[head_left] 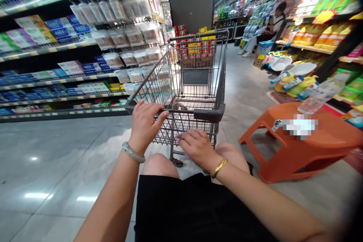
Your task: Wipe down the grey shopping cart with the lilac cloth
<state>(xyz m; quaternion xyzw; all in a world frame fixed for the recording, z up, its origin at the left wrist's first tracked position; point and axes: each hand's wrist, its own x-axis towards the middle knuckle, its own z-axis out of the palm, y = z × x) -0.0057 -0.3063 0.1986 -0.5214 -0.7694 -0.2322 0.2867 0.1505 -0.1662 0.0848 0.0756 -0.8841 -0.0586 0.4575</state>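
Note:
A metal wire shopping cart (pixel 208 115) stands right in front of my knees, its dark handle bar running across toward me. My left hand (pixel 147 121), with a pale bangle at the wrist, grips the left part of that handle. Lower down, just in front of the basket's near wire side, is my right hand (pixel 197 147), wearing a gold bracelet. Its fingers are curled around a small purplish cloth (pixel 178 139), of which only bits show at the fingertips and below the palm.
To the right stands an orange plastic stool (pixel 272 121) bearing a clear bottle (pixel 323 92) and a blurred-out item. Shelves of boxed goods (pixel 62 30) line the left. Red boxes (pixel 181 51) are stacked behind the cart. A seated person (pixel 276 22) is farther back at right.

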